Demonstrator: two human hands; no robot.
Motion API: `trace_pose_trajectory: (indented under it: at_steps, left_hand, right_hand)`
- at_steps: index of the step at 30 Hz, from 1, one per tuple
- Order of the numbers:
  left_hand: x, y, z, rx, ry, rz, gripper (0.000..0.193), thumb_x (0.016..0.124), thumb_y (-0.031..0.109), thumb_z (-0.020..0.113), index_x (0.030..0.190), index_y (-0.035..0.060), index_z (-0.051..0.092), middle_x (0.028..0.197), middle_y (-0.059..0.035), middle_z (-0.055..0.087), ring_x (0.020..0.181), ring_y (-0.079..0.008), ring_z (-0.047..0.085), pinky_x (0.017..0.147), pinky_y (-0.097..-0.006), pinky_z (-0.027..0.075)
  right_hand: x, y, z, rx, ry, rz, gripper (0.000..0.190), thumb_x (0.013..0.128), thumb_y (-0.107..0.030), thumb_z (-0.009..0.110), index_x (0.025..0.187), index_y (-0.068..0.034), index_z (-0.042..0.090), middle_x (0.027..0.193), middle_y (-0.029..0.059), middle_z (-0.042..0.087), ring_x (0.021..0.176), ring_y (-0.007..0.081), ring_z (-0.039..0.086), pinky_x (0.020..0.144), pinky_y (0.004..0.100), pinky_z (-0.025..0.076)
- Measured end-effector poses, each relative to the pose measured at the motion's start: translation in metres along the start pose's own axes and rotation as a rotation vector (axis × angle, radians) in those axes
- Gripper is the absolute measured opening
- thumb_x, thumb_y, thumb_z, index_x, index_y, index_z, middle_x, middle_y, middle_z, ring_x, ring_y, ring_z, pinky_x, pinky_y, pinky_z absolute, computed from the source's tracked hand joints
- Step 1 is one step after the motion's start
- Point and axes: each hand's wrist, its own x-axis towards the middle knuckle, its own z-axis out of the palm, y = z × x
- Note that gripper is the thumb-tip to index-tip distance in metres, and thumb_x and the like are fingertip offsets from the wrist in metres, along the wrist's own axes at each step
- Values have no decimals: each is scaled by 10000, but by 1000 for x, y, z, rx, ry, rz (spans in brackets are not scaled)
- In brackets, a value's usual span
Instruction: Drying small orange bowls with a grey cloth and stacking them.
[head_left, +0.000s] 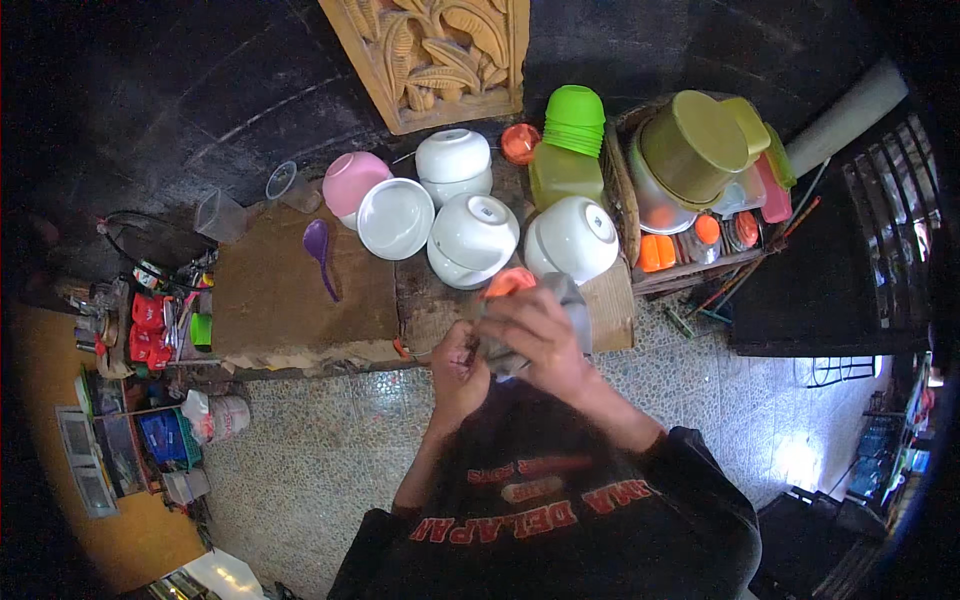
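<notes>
Both my hands meet at the near edge of the table, over a grey cloth-like item (572, 304). My left hand (459, 375) is curled at its left side, thumb up, gripping it. Blurred by motion, my right hand (536, 334) closes over it from above. An orange-red piece (510, 281) shows just beyond my right fingers; my hand hides whether it is a lid or cloth. Just behind stand overturned white bowls (474, 236) and another white pair (571, 238). One white bowl (395, 219) has its open side facing me, beside a pink bowl (355, 182).
A purple ladle (318, 247) lies on the cardboard (300, 300) at left. Stacked green bowls (574, 124) top an olive container (566, 176) at the back. At right, a wicker basket (626, 187) holds plasticware. A carved wooden panel (450, 60) is against the dark wall.
</notes>
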Motion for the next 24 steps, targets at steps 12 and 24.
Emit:
trace_pose_trajectory:
  at_steps: [12,24]
  left_hand:
    - [-6,8,0,239,58,156,115,1020,98,701,1005,68,591,866,57,555,767,-17,453,653,-199,351]
    - [1,12,-7,557,21,269,77,1029,-20,629,1078,20,586,1022,-25,672,867,-51,580,774,-225,470]
  right_hand:
    - [12,13,-11,79,109,134,502,598,-53,875,1090,-43,779,1185,90,760,993,278,662,890,380,551]
    - [-7,2,6,-61,-7,-20,407,675,-134,870,1065,-53,787,1165,81,741,1053,294,666,902,420,545]
